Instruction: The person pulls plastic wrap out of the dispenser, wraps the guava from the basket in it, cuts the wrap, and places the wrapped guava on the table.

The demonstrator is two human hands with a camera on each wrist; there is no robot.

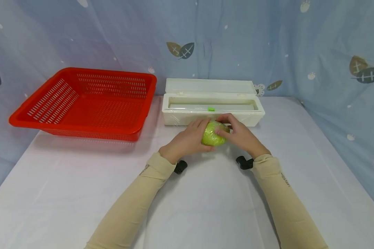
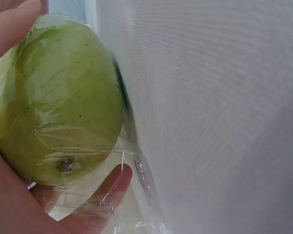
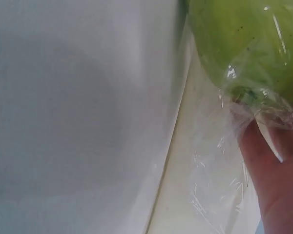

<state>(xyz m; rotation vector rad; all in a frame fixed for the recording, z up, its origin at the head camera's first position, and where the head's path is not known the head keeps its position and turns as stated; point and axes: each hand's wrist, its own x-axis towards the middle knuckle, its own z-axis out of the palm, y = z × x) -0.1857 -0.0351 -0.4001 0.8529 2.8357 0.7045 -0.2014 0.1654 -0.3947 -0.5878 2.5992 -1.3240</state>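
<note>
A speckled yellow-green fruit, pear-like with a brown blossom end (image 2: 66,165), is wrapped in clear cling film (image 3: 212,190). Both hands hold this fruit (image 1: 212,135) just in front of a white cling film dispenser (image 1: 179,119). From the left, my left hand (image 1: 190,139) curves round it, thumb low and fingers over the top. At its right side, my right hand (image 1: 238,134) grips it, thumb on the front and index finger behind. Loose wrinkled film trails beneath the right fingers in the right wrist view, and a stretch of it crosses a left fingertip.
The dispenser's lid (image 1: 208,85) is raised, showing a film roll inside and a green slider (image 1: 211,109) on its front edge. A red perforated basket (image 1: 84,130) stands at the back left. A patterned blue curtain (image 1: 224,45) hangs behind the white-covered table (image 1: 199,207).
</note>
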